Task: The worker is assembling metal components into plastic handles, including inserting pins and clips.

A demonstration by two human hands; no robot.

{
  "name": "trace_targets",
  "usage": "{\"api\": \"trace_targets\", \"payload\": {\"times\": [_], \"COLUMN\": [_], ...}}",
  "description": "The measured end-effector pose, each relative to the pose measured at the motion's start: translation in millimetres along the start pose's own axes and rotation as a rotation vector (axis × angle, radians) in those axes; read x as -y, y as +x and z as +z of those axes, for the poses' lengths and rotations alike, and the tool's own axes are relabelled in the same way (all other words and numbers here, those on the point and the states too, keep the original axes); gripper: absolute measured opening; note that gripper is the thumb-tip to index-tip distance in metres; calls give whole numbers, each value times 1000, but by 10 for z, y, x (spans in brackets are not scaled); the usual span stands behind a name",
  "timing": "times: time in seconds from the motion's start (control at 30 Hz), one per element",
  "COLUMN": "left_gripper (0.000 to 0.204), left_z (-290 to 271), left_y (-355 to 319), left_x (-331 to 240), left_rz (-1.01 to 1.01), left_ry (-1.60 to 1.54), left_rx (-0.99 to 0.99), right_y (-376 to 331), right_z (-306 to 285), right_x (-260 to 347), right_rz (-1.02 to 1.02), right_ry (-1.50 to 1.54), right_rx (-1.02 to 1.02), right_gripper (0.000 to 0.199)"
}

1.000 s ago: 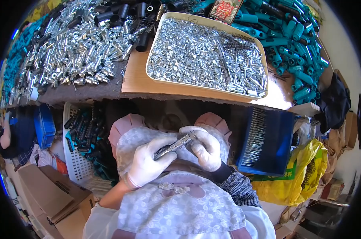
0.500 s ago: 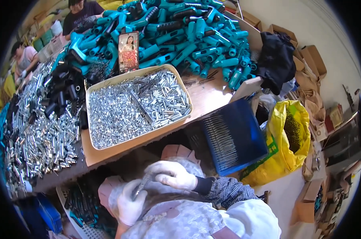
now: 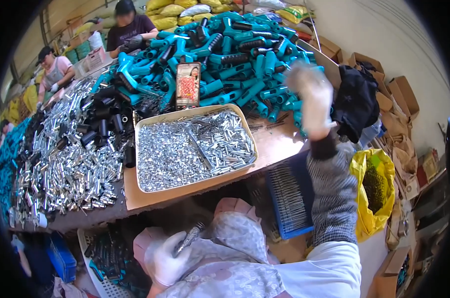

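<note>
My left hand [image 3: 169, 260], in a white glove, is held low over my lap. Its fingers are closed round a slim metal part with a coiled end [image 3: 189, 239], which points up and to the right. Stretched far out at the right, my gloved right hand [image 3: 312, 99] is over the right edge of a heap of teal plastic tool handles [image 3: 225, 72]. Motion smears its fingers, so whether they hold anything cannot be made out. Between my lap and the heap is a cream tray [image 3: 146, 189] of small silvery metal pieces, with a flat metal strip [image 3: 200, 151] lying across them.
A phone [image 3: 188, 85] stands behind the tray. Loose metal tubes [image 3: 71, 174] and black sleeves [image 3: 103, 111] cover the table's left. At the right are a blue bin [image 3: 284, 233] of metal rods and a yellow sack [image 3: 384, 218]. Two people [image 3: 130, 30] work at the far left.
My right hand has left the metal part at my lap and swung up and right to the teal handles. My left hand still holds the part. The view has shifted.
</note>
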State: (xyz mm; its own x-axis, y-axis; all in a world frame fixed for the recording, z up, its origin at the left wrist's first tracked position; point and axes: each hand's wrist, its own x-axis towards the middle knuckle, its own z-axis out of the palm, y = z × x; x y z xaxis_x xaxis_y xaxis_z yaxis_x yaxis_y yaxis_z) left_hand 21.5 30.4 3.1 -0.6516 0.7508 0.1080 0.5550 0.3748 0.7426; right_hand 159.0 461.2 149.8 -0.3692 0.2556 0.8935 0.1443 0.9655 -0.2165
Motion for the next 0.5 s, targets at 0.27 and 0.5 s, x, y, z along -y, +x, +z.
{"api": "trace_targets", "payload": {"times": [0.27, 0.5], "left_gripper": [33, 30], "left_z": [20, -21], "left_y": [51, -48], "left_x": [-166, 171], "left_rz": [103, 119], "left_ry": [-101, 49], "left_rx": [-29, -118], "right_y": [496, 111], "right_z": [1139, 1673], "right_x": [-607, -712], "right_rz": [-44, 35], "right_ry": [-146, -571], "right_rx": [310, 743], "right_gripper": [17, 25]}}
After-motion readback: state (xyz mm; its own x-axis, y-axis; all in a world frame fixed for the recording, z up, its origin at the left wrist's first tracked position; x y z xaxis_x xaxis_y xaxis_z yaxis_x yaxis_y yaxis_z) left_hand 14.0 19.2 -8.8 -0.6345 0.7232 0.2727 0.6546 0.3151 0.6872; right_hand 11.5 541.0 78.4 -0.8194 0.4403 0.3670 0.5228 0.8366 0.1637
